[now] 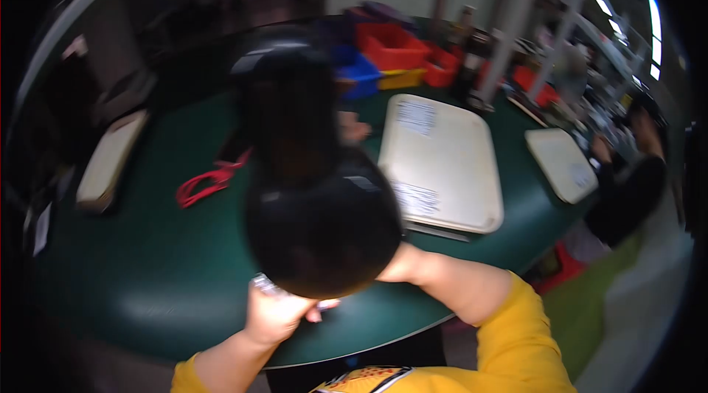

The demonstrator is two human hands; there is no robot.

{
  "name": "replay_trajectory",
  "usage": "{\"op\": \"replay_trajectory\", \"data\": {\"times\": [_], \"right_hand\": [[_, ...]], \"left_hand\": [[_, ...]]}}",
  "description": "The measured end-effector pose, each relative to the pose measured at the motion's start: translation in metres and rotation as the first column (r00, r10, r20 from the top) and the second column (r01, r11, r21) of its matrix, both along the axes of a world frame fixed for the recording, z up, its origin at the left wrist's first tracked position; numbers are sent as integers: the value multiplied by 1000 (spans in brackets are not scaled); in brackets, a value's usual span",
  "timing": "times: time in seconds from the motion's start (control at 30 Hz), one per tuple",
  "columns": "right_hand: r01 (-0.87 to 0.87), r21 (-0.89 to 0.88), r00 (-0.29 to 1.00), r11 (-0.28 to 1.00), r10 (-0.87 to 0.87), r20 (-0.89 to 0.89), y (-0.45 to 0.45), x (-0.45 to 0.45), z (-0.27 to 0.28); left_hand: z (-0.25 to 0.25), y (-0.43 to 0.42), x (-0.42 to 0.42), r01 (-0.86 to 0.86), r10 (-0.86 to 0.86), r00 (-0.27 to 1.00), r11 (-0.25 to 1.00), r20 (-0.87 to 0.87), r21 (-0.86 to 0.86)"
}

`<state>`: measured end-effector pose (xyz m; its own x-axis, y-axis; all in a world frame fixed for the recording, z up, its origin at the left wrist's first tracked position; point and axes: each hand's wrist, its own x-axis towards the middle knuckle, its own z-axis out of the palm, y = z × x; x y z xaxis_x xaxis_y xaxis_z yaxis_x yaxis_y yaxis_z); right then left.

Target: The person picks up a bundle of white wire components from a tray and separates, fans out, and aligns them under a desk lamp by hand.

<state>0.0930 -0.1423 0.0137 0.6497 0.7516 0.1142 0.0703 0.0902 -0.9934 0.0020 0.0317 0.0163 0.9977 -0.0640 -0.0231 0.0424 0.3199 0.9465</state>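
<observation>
A black round-headed fixture (321,223), perhaps a lamp, fills the middle of the view and covers much of the space around my hands. Below its lower edge, my left hand (274,313) is closed, with a shiny silvery bit (267,284) at its top. What this hand holds is too small and bright to name. My right hand (398,263) reaches in from the right behind the fixture. Only its back and wrist show, and its fingers are hidden. Both hands are above the near part of the green table (147,275).
A large cream tray (472,164) with printed labels lies right of the fixture. Red-handled scissors or pliers (210,183) lie left. Another tray (114,157) is far left, a smaller one (557,161) at right. Coloured bins (387,46) stand behind. A co-worker's dark sleeve (630,197) is at right.
</observation>
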Motion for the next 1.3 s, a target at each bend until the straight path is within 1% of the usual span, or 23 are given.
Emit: {"op": "replay_trajectory", "data": {"times": [0.03,0.07,0.1,0.13,0.17,0.2,0.27,0.3,0.33,0.37,0.4,0.47,0.5,0.6,0.7,0.73,0.8,0.9,1.0,1.1,1.2,1.3], "right_hand": [[-1,-98,954,995,31,297,-4,7,-10],[38,-10,919,999,-31,393,-2,5,-13],[-17,-49,985,999,25,170,-4,3,-10],[-71,-99,996,993,65,-58,-10,4,-11],[-72,-92,997,993,72,5,-17,6,-27],[-60,-87,996,994,66,64,-10,6,-28],[152,7,988,988,-152,3,4,-8,-7],[145,30,984,989,-147,98,-1,-2,-22],[141,-23,946,990,-127,299,-3,0,-20],[151,-75,868,986,-96,488,-4,2,-16],[175,-122,755,977,-53,654,-5,2,-12],[255,-36,488,966,-96,868,0,-5,-2],[283,17,331,959,-114,937,2,-8,3],[334,-72,130,940,29,991,0,-8,13],[333,6,148,943,-58,987,4,-10,15],[330,7,150,944,-59,987,4,-10,15],[309,-8,253,951,-74,965,4,-11,15],[278,-31,403,960,-88,911,4,-11,15],[252,-51,542,966,-98,835,4,-10,15],[220,-62,668,974,-104,737,4,-10,15],[179,-69,774,981,-97,626,4,-10,14],[137,-74,861,988,-81,503,4,-10,13]], "left_hand": [[-7,5,3,54,-54,999,995,-3,79],[-13,9,3,76,-73,997,992,-35,101],[-4,6,2,65,-65,997,998,-30,7],[-4,7,3,105,-106,994,994,-17,-37],[-4,6,3,126,-126,991,992,-34,-19],[-6,10,5,185,-187,982,981,26,55],[2,9,3,190,-189,981,982,41,-19],[-7,8,4,179,-179,984,983,-7,-30],[-10,8,4,171,-172,985,984,-15,-47],[-13,7,5,170,-171,985,983,-22,-65],[-15,7,5,172,-175,984,982,-29,-82],[-18,8,7,169,-175,983,981,-55,-94],[-18,8,8,168,-175,982,981,-70,-98],[-13,8,8,176,-181,977,983,-115,-54],[-12,9,6,205,-206,975,978,-76,-26],[-10,9,5,204,-206,977,978,-56,-35],[-4,10,5,204,-205,979,978,-16,-53],[-2,9,4,217,-218,976,973,-19,-74],[-10,10,4,236,-237,970,971,-55,-27],[-9,9,5,238,-242,964,970,-108,-46],[-6,6,6,146,-154,982,986,-107,-85],[-4,7,5,122,-117,986,992,-121,37]]}}
